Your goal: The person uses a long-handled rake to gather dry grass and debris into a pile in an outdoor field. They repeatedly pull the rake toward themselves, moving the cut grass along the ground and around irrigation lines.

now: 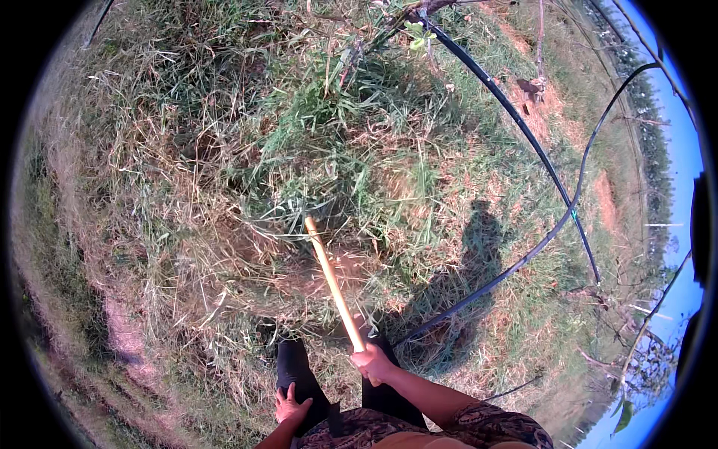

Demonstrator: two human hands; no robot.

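My right hand (372, 364) is wrapped round the near end of a pale wooden handle (331, 280). The handle slants away and slightly left, and its far end goes into a clump of cut grass (299, 213), so whatever is fixed there is hidden. With fingers spread, my left hand (291, 406) rests against my left leg (298, 374) at the knee or thigh and holds nothing.
A black hose or pipe (516, 116) arches down from the upper middle and crosses a second black pipe (516, 269) on the right. Thin branches (643, 329) stand at the right edge. Bare reddish soil (123, 329) shows at the left.
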